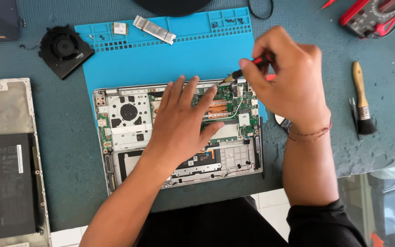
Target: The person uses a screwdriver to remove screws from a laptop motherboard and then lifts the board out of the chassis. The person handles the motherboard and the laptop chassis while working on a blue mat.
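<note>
An opened laptop chassis [129,126] lies on a blue silicone mat [161,59], its green circuit board [232,98] and copper heat pipes showing. My left hand [181,121] rests flat on the board's middle, fingers spread. My right hand [286,75] grips a small screwdriver [241,71] with a red and black handle, its tip down at the chassis's upper right edge. A red thread bracelet circles my right wrist.
A removed black fan [65,45] lies left of the mat. A silver bottom cover [5,105] with a black battery [12,183] on it sits far left. A metal strip [154,29] and a small card [120,28] lie on the mat's trays. A brush [362,98] and a red multimeter [373,18] are on the right.
</note>
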